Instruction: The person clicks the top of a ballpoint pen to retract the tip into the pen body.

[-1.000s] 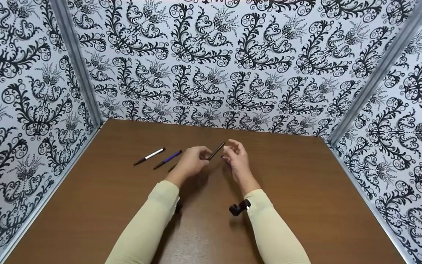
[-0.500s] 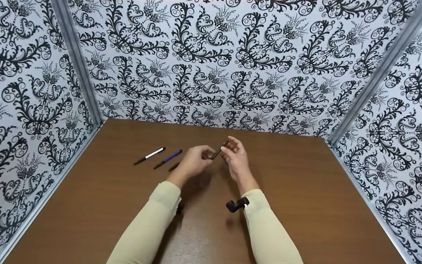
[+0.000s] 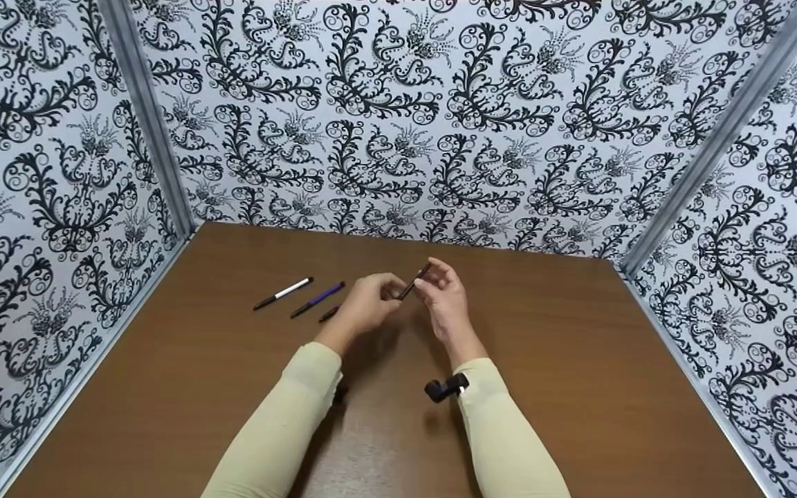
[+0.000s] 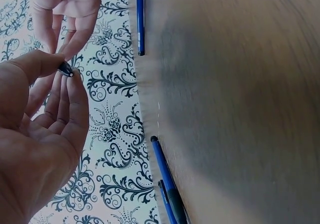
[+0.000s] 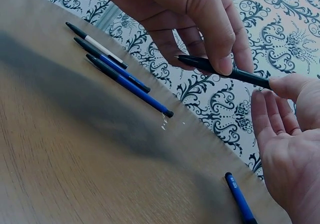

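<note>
A dark, nearly black pen [image 3: 410, 288] is held between both hands above the table, slanting up to the right. My left hand [image 3: 367, 304] pinches it near its writing end, and the pointed tip shows in both wrist views. Thumb and fingers of my right hand [image 3: 450, 304] pinch the opposite end, which the thumb partly covers in the right wrist view. Left of the left hand lie a white pen [image 3: 284, 294] and a blue pen [image 3: 318, 299]. A second blue pen [image 5: 135, 90] lies beside them, mostly hidden by that hand in the head view.
Another blue pen [image 5: 239, 198] lies apart on the table, hidden behind the right hand in the head view. The brown wooden table [image 3: 184, 387] meets patterned walls [image 3: 398, 124] at its back and sides. A small black camera [image 3: 443, 389] juts from the right sleeve.
My right hand has closed onto the upper end of the pen, which a second ago only the left hand held. The left hand has shifted slightly to the right.
</note>
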### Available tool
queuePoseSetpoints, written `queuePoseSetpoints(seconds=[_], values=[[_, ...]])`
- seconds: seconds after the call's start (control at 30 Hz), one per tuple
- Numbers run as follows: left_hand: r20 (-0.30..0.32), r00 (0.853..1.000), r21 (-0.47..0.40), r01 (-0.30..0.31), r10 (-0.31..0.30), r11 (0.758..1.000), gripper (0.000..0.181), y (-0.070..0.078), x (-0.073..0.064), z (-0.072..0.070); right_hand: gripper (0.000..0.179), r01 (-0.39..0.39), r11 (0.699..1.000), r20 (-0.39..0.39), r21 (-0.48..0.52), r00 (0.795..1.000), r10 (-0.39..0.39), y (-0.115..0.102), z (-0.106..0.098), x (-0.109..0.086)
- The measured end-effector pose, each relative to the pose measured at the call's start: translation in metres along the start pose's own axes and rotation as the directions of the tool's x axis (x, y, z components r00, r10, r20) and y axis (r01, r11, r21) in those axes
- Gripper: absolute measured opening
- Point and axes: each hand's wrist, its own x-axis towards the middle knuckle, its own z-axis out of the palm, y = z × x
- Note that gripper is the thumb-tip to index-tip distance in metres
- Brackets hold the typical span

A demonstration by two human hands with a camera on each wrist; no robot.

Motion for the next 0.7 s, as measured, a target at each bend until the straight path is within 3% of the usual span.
queuePoseSetpoints(seconds=[0.7], values=[[-0.008,1.000,-0.031,0.023,-0.023,0.999,0.023,0.0012,0.0000,0.0016,0.050,0.033,0.999,-0.043,-0.011,0.999,-0.033,0.0014,0.0087,0.0004]])
